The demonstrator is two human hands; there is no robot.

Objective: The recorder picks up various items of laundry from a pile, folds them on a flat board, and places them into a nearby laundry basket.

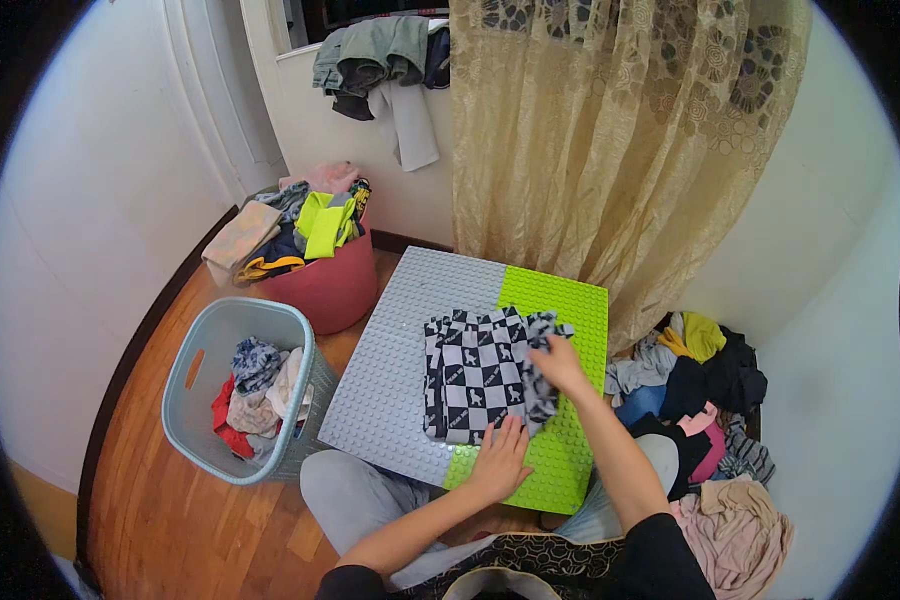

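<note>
Studded table [380, 380] under both hands. Blue basket [192, 425] well left of left hand [502, 465]; jumbled clothes [255, 405] inside, seemingly unsorted. Checked cloth [480, 370] between hands: mostly squared, ruffled right edge apparently unfinished. Left hand flat, released, touching near edge; right hand [562, 365] on ruffle, grip unclear.

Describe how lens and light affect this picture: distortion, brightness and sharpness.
In the head view, corners fall to black; the baseboard at left bows along the rim; the right wall looks pale and bluish; the table's studs and the checked cloth's pattern read clearly.
</note>
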